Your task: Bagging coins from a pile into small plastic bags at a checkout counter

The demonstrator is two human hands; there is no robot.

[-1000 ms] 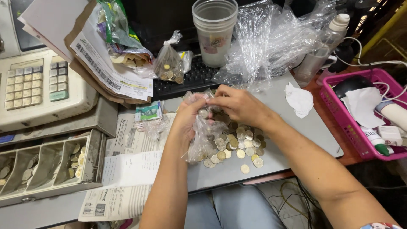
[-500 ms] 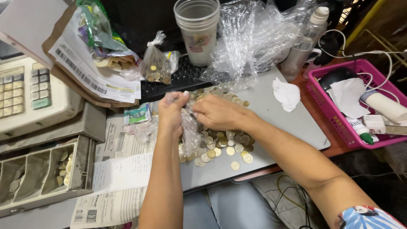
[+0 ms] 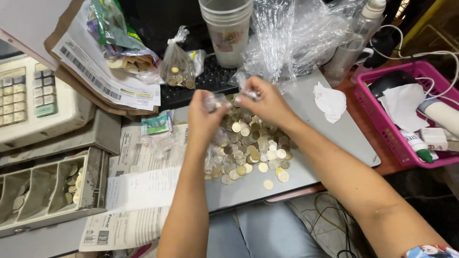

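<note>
— So, going by the head view, what are the person's hands working on?

— Both are lifting a thin clear plastic bag [image 3: 221,143] over the coin pile [image 3: 253,148] on the grey desk [image 3: 334,138]. The left hand [image 3: 203,117] is pinching the film near the bag's mouth, fingers [image 3: 210,101] closed on it. The right hand [image 3: 267,102] is gripping the other edge of the mouth, its fingers [image 3: 249,94] also clamped on plastic. The bag's lower part is hanging down beside the left wrist and touching the coins.

— How is that bag likely handling?

— It is looking very light, limp and crinkly, probably slippery between fingertips and easy to tear if coins are weighing it down. The edges of the mouth seem the sensible place to grip, which is where both hands are pinching now. The coins are looking hard, small and heavy in bulk, prone to sliding and rolling off.

— And what is sitting around them?

— A knotted bag of coins [image 3: 178,69] is resting on the keyboard [image 3: 201,86], stacked plastic cups [image 3: 228,28] behind it. A coin drawer [image 3: 52,186] is lying open to the left, a pink basket [image 3: 397,138] to the right.
</note>
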